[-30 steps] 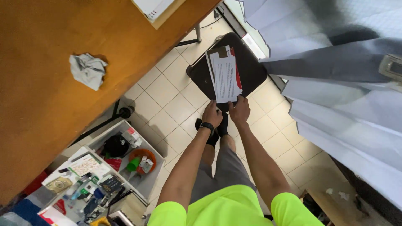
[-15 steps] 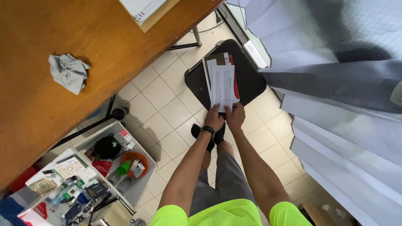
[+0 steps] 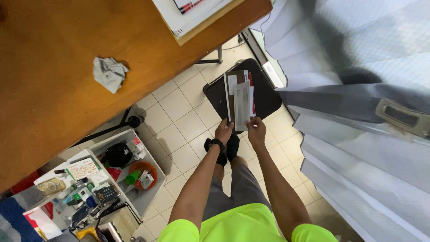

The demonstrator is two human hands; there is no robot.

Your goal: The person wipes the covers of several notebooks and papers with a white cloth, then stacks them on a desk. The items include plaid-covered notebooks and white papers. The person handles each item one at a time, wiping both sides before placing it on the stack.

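Both the left hand (image 3: 223, 131) and right hand (image 3: 256, 133) pinch the 6 o'clock edge of a light, floppy, likely slippery stack of papers (image 3: 240, 101), fingers clamped.

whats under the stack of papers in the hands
Below the stack of papers, held by the left hand and right hand, is a black chair seat on tiled floor. The seat's middle is covered.

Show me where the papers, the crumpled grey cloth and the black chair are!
papers (image 3: 242, 105): head view, on the middle of the white top sheet.
crumpled grey cloth (image 3: 109, 73): head view, on its middle, on the wooden table.
black chair (image 3: 265, 96): head view, on the bare seat right of the papers.
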